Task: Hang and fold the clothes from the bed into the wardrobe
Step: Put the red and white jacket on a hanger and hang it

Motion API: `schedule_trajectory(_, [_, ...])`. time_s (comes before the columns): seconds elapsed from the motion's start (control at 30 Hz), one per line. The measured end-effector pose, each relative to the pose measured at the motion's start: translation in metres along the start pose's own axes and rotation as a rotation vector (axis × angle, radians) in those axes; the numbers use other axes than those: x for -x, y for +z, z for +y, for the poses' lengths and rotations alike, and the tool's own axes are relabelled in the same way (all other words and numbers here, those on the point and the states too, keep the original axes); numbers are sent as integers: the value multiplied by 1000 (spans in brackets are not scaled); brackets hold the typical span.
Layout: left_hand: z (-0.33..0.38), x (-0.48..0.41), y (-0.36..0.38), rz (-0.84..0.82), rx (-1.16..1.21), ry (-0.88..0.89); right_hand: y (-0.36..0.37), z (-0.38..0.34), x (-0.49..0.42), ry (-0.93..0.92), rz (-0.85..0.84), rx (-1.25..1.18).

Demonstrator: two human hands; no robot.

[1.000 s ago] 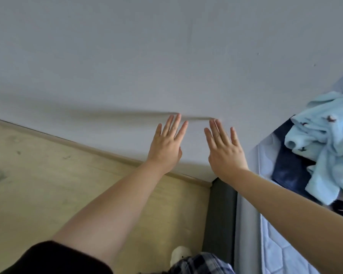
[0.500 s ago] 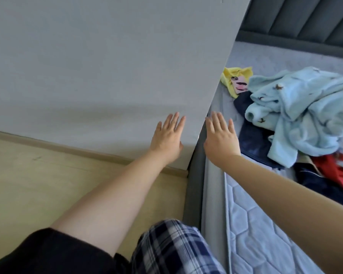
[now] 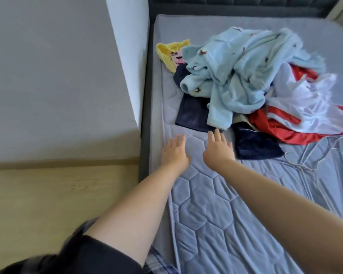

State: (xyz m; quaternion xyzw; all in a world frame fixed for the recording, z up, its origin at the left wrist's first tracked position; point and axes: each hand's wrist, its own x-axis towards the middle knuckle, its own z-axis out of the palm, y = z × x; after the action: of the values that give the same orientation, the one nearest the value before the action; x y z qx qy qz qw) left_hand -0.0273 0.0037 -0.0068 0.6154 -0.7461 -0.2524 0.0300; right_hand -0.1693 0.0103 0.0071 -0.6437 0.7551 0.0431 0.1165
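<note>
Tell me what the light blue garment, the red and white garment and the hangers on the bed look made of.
Light blue garment: looks like plush fleece, matte and fuzzy, with thick soft folds.
Red and white garment: probably a thin synthetic, satin-like; it shines and creases sharply.
Hangers: thin and white, seemingly coated wire or plastic; too fine to tell which.

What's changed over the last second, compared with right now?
The view swung right, from the wall to the bed. Both hands, the left hand and right hand, came off the wall side and now reach over the mattress toward the clothes pile. Unchanged: both hands open, holding nothing; the pile lies untouched.
</note>
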Motion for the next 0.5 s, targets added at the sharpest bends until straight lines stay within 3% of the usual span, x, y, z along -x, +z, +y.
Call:
schedule_trajectory(0.1, [-6,-11,42,-84,-38,0,24,24,-11,58,-73,-75])
schedule_trajectory(0.27, [-18,-33,66,-82,-118,16,46,37,-28,20,-152,-182])
schedule_trajectory(0.33, [-14,-41,68,-43,-142,24,45,42,-33,-10,26,-172])
schedule_trajectory(0.4, [-10,-45,71,0,-174,37,39,51,-37,-24,332,-133])
schedule_trajectory(0.5, [-6,-48,74,20,-206,52,21,78,-54,124,608,-189])
